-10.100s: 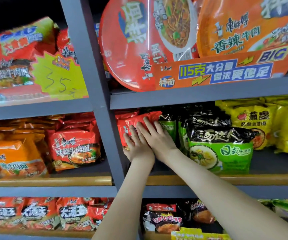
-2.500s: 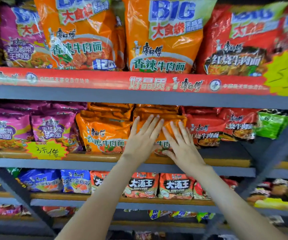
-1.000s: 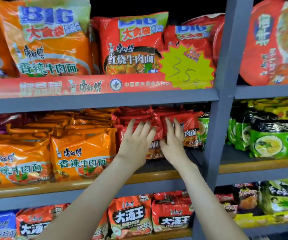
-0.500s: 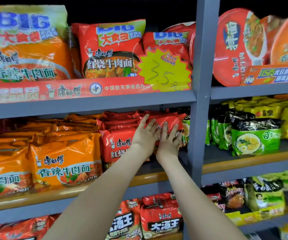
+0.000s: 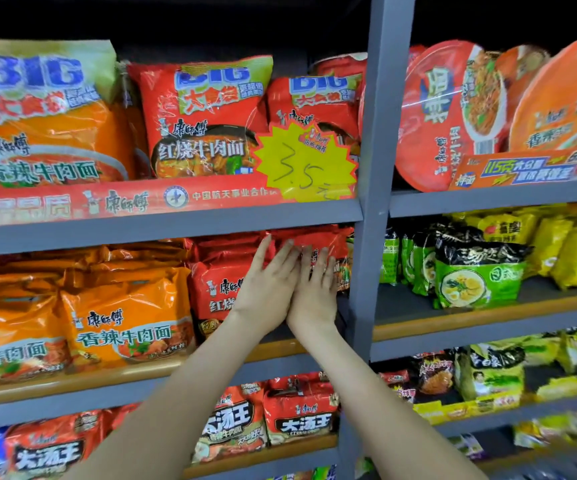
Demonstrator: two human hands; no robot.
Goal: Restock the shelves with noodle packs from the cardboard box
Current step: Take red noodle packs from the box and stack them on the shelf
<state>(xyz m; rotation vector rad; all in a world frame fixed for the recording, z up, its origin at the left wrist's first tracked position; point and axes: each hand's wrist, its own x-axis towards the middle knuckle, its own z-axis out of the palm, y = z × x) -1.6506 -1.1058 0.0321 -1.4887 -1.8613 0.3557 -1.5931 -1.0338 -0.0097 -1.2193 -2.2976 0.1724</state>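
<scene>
Grey shelving (image 5: 372, 237): several tiers, filled with noodle stock; darkness is seen above.
Middle shelf (image 5: 141, 370): wooden-lipped, with orange packs (image 5: 124, 327) kept at the left.
Red noodle packs (image 5: 217, 282): stacked at the shelf's right end beside the upright, long axis set across the shelf, found straight ahead of both palms.
Left hand (image 5: 266, 292), right hand (image 5: 315, 289): laid side by side, touching, equally near.
Fingers (image 5: 280, 261): straightened, pressed flat on the pack fronts, nothing clasped.
</scene>
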